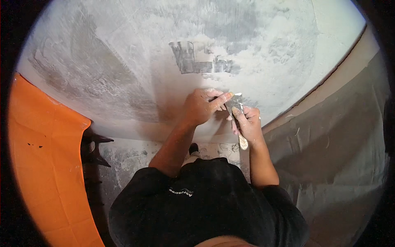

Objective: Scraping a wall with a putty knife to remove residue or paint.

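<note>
My right hand (248, 123) is closed around a putty knife (237, 100), with the thumb on its metal blade and the handle end pointing down. White compound clings to the blade's tip and edge. My left hand (206, 105) is at the blade's left side, its thumb reaching to the upper corner; its other fingers are partly hidden. It is not clear whether the left hand grips anything. Both hands are smeared with white residue. Ahead is a wall (139, 61) coated in patchy grey and white plaster, with darker, wet-looking patches (202, 66) above my hands.
An orange sheet (49, 148) hangs at the left beside a dark object (95, 146). To the right stands a grey-brown surface (333, 148), past a dark crack line along the wall's edge. The floor (126, 160) below is spattered white.
</note>
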The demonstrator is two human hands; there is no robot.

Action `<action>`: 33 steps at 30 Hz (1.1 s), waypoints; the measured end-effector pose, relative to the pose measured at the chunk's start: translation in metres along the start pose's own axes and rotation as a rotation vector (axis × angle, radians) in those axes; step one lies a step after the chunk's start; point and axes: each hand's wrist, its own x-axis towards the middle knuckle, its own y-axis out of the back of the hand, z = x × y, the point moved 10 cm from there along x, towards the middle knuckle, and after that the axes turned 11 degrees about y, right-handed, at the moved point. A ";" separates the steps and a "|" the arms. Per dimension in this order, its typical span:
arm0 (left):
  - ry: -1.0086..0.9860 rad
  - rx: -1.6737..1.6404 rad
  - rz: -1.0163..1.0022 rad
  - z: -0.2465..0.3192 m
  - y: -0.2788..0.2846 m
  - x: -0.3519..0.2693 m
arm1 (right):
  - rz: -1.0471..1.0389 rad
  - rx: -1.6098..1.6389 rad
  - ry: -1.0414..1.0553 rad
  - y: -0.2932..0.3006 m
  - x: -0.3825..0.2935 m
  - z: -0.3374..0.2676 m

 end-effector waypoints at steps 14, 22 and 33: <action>0.101 0.047 -0.328 -0.027 -0.068 -0.005 | -0.106 -0.005 -0.122 0.025 -0.043 0.035; 0.023 -0.034 -0.122 -0.072 -0.060 0.008 | -0.286 -0.113 -0.380 0.026 -0.085 0.075; -0.704 0.848 0.502 0.088 -0.034 -0.039 | -0.343 -0.291 -0.396 0.028 -0.093 0.079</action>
